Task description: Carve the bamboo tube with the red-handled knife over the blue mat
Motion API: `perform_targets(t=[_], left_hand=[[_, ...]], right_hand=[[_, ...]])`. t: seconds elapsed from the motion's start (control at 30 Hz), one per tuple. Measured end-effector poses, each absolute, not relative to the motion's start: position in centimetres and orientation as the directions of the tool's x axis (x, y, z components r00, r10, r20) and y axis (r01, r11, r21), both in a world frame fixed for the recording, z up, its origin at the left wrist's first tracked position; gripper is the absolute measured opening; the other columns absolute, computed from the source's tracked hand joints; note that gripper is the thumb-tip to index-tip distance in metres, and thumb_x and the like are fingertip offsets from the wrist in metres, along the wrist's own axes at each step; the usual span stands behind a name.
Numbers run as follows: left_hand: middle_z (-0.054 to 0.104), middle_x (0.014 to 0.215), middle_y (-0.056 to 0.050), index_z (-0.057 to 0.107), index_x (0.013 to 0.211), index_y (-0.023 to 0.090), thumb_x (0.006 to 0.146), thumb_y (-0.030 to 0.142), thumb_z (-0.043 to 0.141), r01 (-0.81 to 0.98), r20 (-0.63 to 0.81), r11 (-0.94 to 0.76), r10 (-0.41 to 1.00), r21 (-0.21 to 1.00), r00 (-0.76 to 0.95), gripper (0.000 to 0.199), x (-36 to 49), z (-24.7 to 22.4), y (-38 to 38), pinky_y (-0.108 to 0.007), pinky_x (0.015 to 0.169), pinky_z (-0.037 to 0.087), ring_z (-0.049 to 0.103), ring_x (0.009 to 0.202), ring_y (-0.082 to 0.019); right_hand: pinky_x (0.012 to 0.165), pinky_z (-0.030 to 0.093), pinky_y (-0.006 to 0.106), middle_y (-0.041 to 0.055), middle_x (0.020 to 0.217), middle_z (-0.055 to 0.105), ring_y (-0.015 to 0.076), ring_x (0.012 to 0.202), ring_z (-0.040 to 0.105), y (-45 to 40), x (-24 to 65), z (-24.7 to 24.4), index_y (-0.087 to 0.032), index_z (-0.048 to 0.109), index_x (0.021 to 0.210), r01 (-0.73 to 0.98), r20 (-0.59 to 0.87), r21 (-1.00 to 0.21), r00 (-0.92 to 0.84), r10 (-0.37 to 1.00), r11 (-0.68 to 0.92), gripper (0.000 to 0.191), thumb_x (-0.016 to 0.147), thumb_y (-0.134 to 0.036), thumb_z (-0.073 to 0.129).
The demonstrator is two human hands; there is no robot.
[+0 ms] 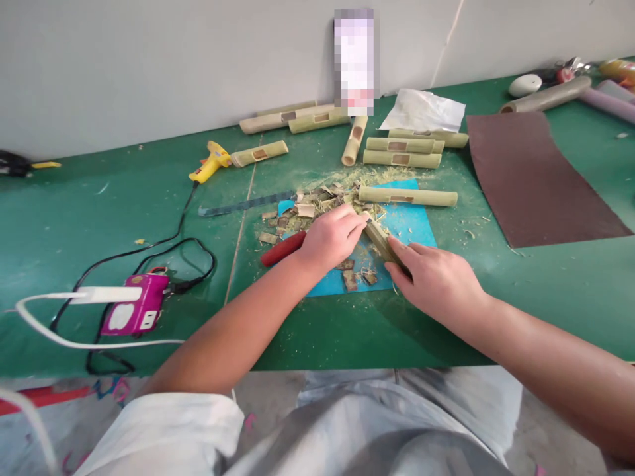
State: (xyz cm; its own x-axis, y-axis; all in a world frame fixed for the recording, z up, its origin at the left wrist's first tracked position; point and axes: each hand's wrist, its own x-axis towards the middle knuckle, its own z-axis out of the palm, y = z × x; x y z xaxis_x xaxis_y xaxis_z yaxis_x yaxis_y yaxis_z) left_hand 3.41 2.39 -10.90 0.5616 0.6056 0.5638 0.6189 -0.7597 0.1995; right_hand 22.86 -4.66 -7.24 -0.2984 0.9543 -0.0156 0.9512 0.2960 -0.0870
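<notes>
My right hand is closed around a bamboo tube, which slants up and left over a blue sheet. My left hand has its fingers curled shut at the tube's far end; what they grip is hidden. A small dark edge shows by its fingertips. From beneath my left wrist sticks out a red handle, its other end covered. Bamboo chips and shavings lie heaped just beyond my left hand. Behind the held tube rests another bamboo tube with a cut opening.
More notched bamboo tubes lie at the back. On the left are a yellow glue gun and a purple power strip with cables. A brown sheet lies right. A blurred-out phone-shaped panel leans against the wall.
</notes>
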Motion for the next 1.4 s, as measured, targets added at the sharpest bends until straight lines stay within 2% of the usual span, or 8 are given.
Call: perform_targets(t=[0.13, 0.27, 0.4, 0.67, 0.8, 1.13, 1.3, 1.4], left_hand=[[0.064, 0.08, -0.004, 0.069, 0.106, 0.014, 0.102, 0.026, 0.044, 0.586, 0.498, -0.782, 0.603, 0.214, 0.623, 0.029, 3.22, -10.71, 2.42, -0.022, 0.065, 0.051, 0.061, 0.071, -0.011], [0.06, 0.073, -0.004, 0.071, 0.089, 0.013, 0.103, 0.026, 0.042, 0.662, 0.524, -0.716, 0.66, 0.22, 0.539, 0.035, 3.08, -10.49, 2.4, -0.023, 0.063, 0.049, 0.057, 0.066, -0.011], [0.062, 0.079, -0.004, 0.069, 0.105, 0.013, 0.103, 0.025, 0.042, 0.56, 0.481, -0.807, 0.572, 0.186, 0.664, 0.029, 3.12, -10.37, 2.1, -0.022, 0.064, 0.05, 0.06, 0.071, -0.012], [0.063, 0.08, -0.004, 0.069, 0.106, 0.013, 0.103, 0.026, 0.043, 0.556, 0.51, -0.808, 0.568, 0.197, 0.646, 0.03, 3.08, -10.51, 2.22, -0.021, 0.064, 0.049, 0.06, 0.07, -0.011], [0.06, 0.073, -0.004, 0.07, 0.091, 0.014, 0.103, 0.029, 0.041, 0.615, 0.534, -0.763, 0.611, 0.2, 0.585, 0.035, 3.1, -10.59, 2.35, -0.023, 0.064, 0.05, 0.058, 0.068, -0.012], [0.063, 0.078, -0.004, 0.069, 0.108, 0.015, 0.104, 0.028, 0.038, 0.547, 0.481, -0.813, 0.568, 0.199, 0.668, 0.033, 3.18, -10.43, 2.08, -0.022, 0.063, 0.05, 0.061, 0.07, -0.012], [0.059, 0.07, -0.003, 0.07, 0.086, 0.014, 0.103, 0.03, 0.041, 0.623, 0.548, -0.755, 0.616, 0.205, 0.566, 0.037, 3.53, -10.61, 2.43, -0.022, 0.061, 0.048, 0.056, 0.063, -0.011], [0.06, 0.074, -0.004, 0.07, 0.097, 0.014, 0.103, 0.028, 0.041, 0.543, 0.535, -0.813, 0.56, 0.21, 0.633, 0.033, 3.63, -10.64, 2.35, -0.023, 0.063, 0.05, 0.058, 0.067, -0.012]], right_hand=[[0.054, 0.031, 0.029, 0.0059, 0.091, 0.074, 0.0185, 0.074, 0.067, -4.71, 22.86, -7.34, -0.018, 0.056, 0.138, 0.944, -0.021, -0.098, -0.317, 0.948, 0.314, 0.047, 0.096, -0.035, 0.045], [0.054, 0.031, 0.03, 0.0054, 0.09, 0.074, 0.0191, 0.074, 0.067, -4.73, 22.89, -7.43, -0.018, 0.056, 0.138, 0.946, -0.012, -0.077, -0.315, 0.949, 0.314, 0.047, 0.097, -0.035, 0.044], [0.055, 0.033, 0.03, 0.0058, 0.092, 0.074, 0.0195, 0.076, 0.068, -4.69, 22.9, -7.31, -0.017, 0.055, 0.139, 0.944, -0.047, -0.081, -0.323, 0.945, 0.319, 0.047, 0.097, -0.035, 0.044], [0.055, 0.033, 0.031, 0.0062, 0.094, 0.074, 0.0208, 0.078, 0.068, -4.64, 22.71, -7.29, -0.016, 0.054, 0.141, 0.943, -0.064, -0.061, -0.33, 0.942, 0.326, 0.048, 0.098, -0.035, 0.042], [0.056, 0.034, 0.031, 0.0063, 0.094, 0.074, 0.0204, 0.079, 0.068, -4.67, 22.77, -7.39, -0.016, 0.053, 0.141, 0.944, -0.051, -0.066, -0.327, 0.944, 0.324, 0.048, 0.099, -0.035, 0.04], [0.056, 0.034, 0.029, 0.0075, 0.094, 0.074, 0.0191, 0.078, 0.067, -4.57, 22.92, -7.32, -0.016, 0.056, 0.137, 0.941, -0.036, -0.107, -0.327, 0.944, 0.322, 0.045, 0.098, -0.034, 0.042], [0.056, 0.032, 0.03, 0.008, 0.094, 0.073, 0.0197, 0.077, 0.066, -4.67, 23.01, -7.41, -0.016, 0.059, 0.133, 0.946, -0.035, -0.108, -0.312, 0.949, 0.307, 0.043, 0.098, -0.035, 0.043], [0.057, 0.033, 0.03, 0.0083, 0.096, 0.073, 0.02, 0.078, 0.067, -4.71, 22.94, -7.28, -0.016, 0.059, 0.133, 0.939, -0.03, -0.113, -0.329, 0.944, 0.324, 0.043, 0.098, -0.034, 0.043]])
